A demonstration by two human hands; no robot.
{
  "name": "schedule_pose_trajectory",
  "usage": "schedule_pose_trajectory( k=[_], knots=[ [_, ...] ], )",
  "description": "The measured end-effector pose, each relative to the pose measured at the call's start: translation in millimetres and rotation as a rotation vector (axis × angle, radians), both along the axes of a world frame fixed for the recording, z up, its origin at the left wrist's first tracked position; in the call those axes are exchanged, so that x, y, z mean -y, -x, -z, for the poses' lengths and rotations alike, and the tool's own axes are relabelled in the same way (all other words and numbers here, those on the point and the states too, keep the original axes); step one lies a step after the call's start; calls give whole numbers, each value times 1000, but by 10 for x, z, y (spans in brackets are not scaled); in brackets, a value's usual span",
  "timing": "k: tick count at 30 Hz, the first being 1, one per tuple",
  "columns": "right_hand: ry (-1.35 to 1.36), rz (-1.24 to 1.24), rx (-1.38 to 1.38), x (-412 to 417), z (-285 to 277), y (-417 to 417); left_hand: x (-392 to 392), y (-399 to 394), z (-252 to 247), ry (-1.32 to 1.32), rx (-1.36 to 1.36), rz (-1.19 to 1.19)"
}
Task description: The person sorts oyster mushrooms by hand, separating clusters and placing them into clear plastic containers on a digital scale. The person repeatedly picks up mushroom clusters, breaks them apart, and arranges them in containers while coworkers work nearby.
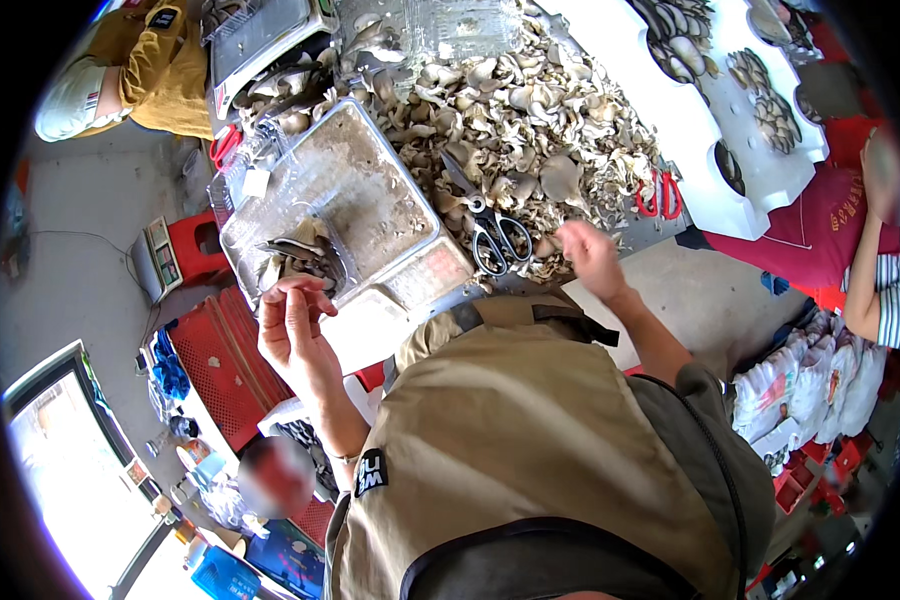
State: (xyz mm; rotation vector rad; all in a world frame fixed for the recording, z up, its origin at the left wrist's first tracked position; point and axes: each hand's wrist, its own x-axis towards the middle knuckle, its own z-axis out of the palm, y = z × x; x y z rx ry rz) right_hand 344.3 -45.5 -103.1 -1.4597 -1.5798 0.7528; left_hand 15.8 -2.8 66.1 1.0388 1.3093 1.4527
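Observation:
My left hand (292, 319) is raised at the near left corner of a weighing scale (431, 274), fingers apart, with nothing visible in it. Just beyond its fingertips, a few oyster mushrooms (311, 247) lie in a clear plastic tray (352, 271) on the scale's stained pan (386, 176). My right hand (592, 259) is blurred, its fingers curled over the table's near edge; whether they pinch something cannot be told. Black-and-grey scissors (480, 210) rest between the hands on a wide heap of oyster mushrooms (517, 112).
Red-handled scissors (669, 196) lie right of the heap, beside a white foam box (742, 191). Another red-handled pair (225, 146) is at the left. A second scale (259, 52) stands farther back. Co-workers in a yellow garment (165, 82) and a maroon apron (817, 225) flank the table.

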Motion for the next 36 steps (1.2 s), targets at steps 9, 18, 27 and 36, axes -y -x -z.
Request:
schedule_pose_trajectory(
  k=[9, 18, 27, 36],
  knots=[
    [238, 5, 183, -751, -61, -384, 232, -245, 169, 289, -250, 218],
    [680, -29, -233, -954, -80, -595, 265, -305, 159, 309, -256, 144],
    [587, 83, -798, -843, -714, -398, 233, -258, 394, 377, -149, 457],
    [475, -4, -820, -647, -1220, 322, -157, -508, 667, 376, 346, 781]
  ],
)
